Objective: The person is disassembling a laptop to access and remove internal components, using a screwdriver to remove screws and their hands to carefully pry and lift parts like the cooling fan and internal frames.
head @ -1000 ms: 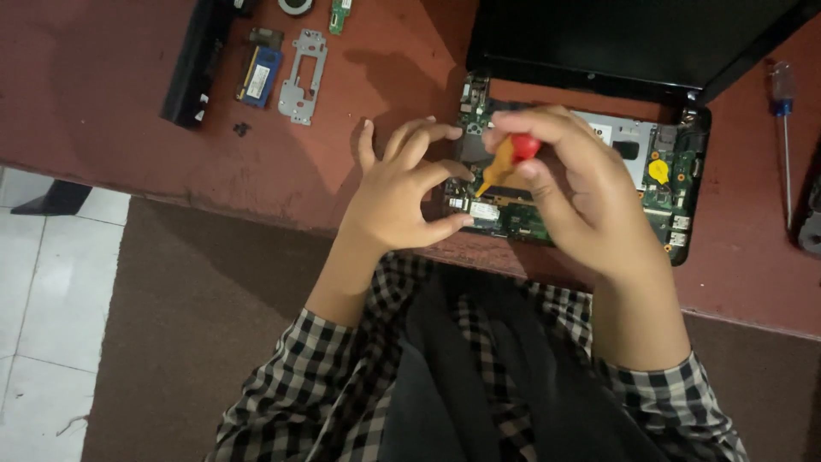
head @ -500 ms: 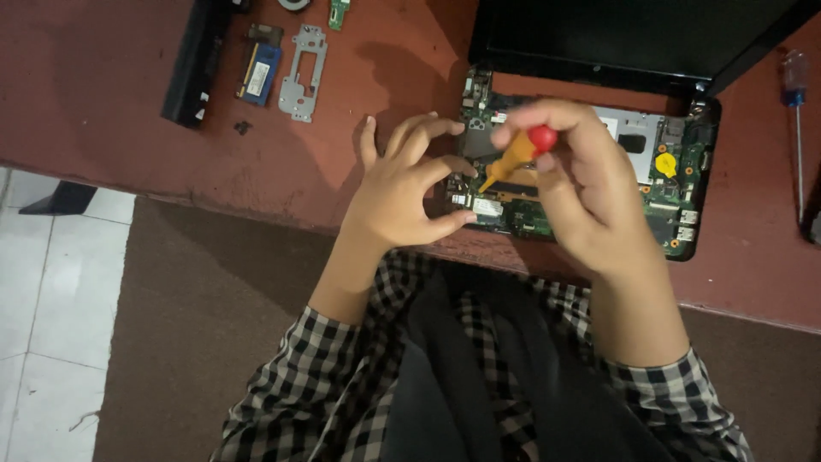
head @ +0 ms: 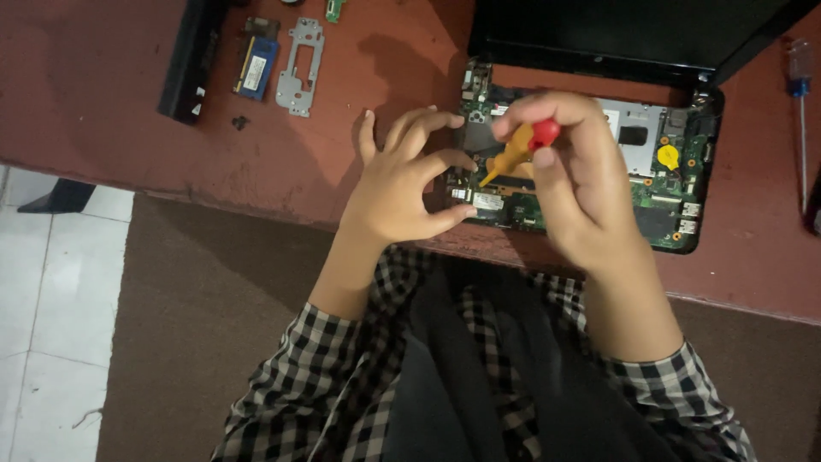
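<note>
Gripping the screwdriver [head: 519, 150] as before — right hand [head: 575, 184] unmoved, left hand [head: 400, 184] fingers spread, empty.

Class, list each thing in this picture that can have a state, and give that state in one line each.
Laptop: opened up, circuit board bare, lid up.
Screwdriver: held in right hand, tip down on the board.
Left hand: fingers spread, resting at the board's edge.
Memory module: removed, lying on table.
Metal bracket: removed, lying flat.
Blue screwdriver: lying unused.
</note>
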